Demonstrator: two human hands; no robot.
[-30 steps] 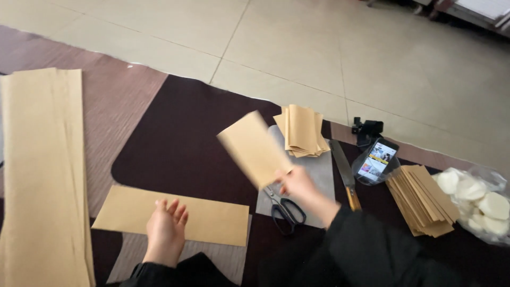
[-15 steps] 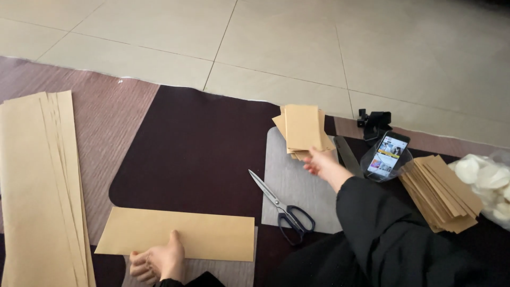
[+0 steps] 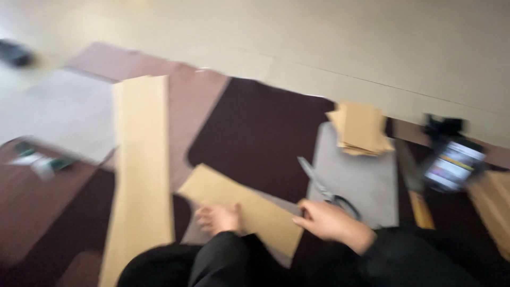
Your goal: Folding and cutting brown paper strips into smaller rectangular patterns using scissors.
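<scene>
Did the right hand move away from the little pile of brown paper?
Yes. The right hand left the small paper stack on the grey mat and came back toward the body, now at the brown sheet.

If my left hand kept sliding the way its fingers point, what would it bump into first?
Your left hand already rests on the tan paper strip, fingers pointing away from you. Past that strip's far edge comes only the dark maroon mat. The picture is blurry, so this is approximate.

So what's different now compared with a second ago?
The right hand let go of the small brown sheet it carried to the stack and came back to the long brown strip. The left hand stays on that strip, now tilted. Scissors, phone and long paper pile stayed put.
</scene>
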